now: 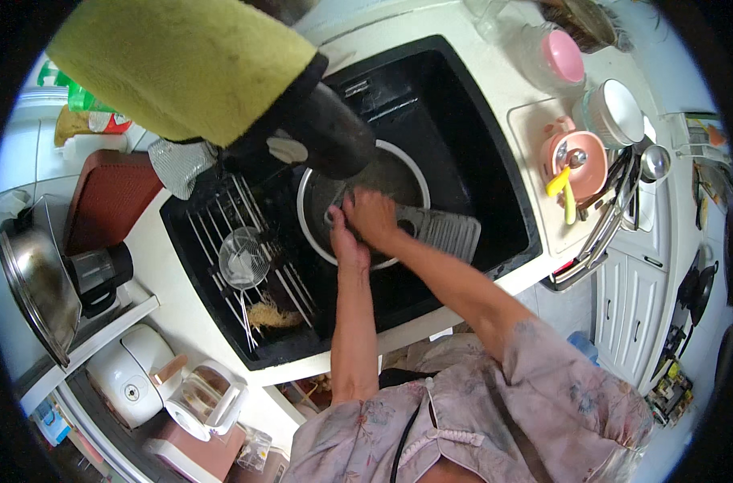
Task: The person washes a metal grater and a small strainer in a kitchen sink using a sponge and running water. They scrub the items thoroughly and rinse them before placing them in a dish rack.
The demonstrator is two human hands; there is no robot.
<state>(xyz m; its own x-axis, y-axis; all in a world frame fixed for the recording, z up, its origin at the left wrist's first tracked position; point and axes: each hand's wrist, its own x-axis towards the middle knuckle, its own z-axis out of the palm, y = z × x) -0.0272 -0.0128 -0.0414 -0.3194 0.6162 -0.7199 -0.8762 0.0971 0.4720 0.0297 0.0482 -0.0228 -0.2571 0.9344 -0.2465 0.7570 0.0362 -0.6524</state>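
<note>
My left hand [349, 241] and my right hand [371, 218] are close together over a round, pale-rimmed basin [304, 208] in the black sink [481, 151]. Their fingers are curled and touching. A narrow grey edge [336, 208] shows at the fingertips, but what they enclose is mostly hidden. A ribbed grey plastic piece with a round hole [448, 234] lies across the basin's right rim, beside my right wrist. Whether it joins what is in my hands I cannot see. Dark liquid seems to fill the basin.
A black faucet-like body [336, 130] wrapped in yellow-green cloth [185, 66] hangs close above the basin. On the left rack [285, 281] sit a wire strainer [244, 258] and a fibrous scrubber [273, 315]. Bowls, a pink cup [585, 154] and utensils stand to the right.
</note>
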